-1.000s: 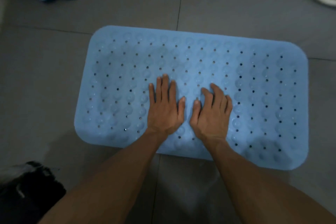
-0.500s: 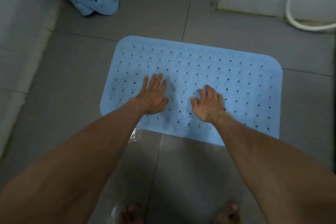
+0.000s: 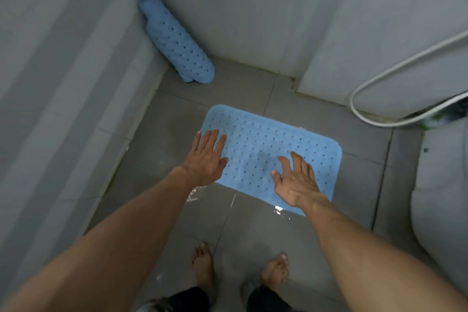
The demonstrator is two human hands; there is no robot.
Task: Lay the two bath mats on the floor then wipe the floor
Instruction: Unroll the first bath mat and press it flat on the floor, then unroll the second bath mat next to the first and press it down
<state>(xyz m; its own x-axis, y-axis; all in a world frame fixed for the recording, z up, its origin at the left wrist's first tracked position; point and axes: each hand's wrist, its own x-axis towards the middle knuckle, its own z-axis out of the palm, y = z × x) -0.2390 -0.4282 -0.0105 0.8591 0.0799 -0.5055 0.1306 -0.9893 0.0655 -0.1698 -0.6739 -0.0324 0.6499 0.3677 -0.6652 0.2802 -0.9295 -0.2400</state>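
A light blue bath mat [image 3: 266,144] with rows of small holes lies flat on the grey tiled floor [image 3: 177,114]. My left hand [image 3: 206,157] hovers over the mat's near left corner with fingers spread straight. Over the mat's near right part, my right hand [image 3: 296,180] is also spread, holding nothing. Whether either hand touches the mat cannot be told. A second blue bath mat [image 3: 174,40] is rolled up and leans in the far left corner against the wall.
A white hose [image 3: 379,81] loops along the right wall. A pale rounded fixture [image 3: 440,197] fills the right edge. Tiled walls close in at left and back. My bare feet [image 3: 202,263] stand on wet, shiny tiles before the mat.
My head has risen, so the view is wider and the mat looks smaller. Both hands, earlier pressed flat on the mat's middle, have lifted and spread apart toward its near edge.
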